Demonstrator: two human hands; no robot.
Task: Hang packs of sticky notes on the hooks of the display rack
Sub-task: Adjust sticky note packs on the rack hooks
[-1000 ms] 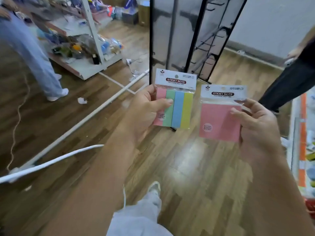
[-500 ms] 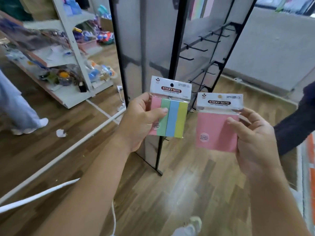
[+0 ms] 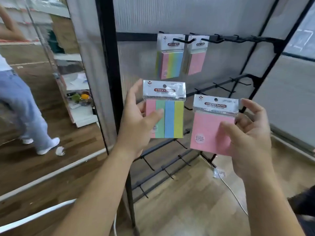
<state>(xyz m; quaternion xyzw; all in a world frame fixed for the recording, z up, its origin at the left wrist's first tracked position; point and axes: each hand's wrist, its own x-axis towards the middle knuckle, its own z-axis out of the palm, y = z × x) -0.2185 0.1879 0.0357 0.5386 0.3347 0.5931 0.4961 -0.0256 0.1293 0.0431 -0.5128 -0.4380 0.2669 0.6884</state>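
Work was partly done: a hung striped pack and a hung pink pack sat on top hooks of the rack. The left hand had a grip on a striped pack, the right hand on a pink pack, both below those hooks.

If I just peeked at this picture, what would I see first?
Two bright packs of sticky notes held up in the middle: the left hand grips a four-colour pack and the right hand grips a pink pack. Behind them, a hanging striped pack and a hanging pink pack dangle from the top hooks of the black display rack.
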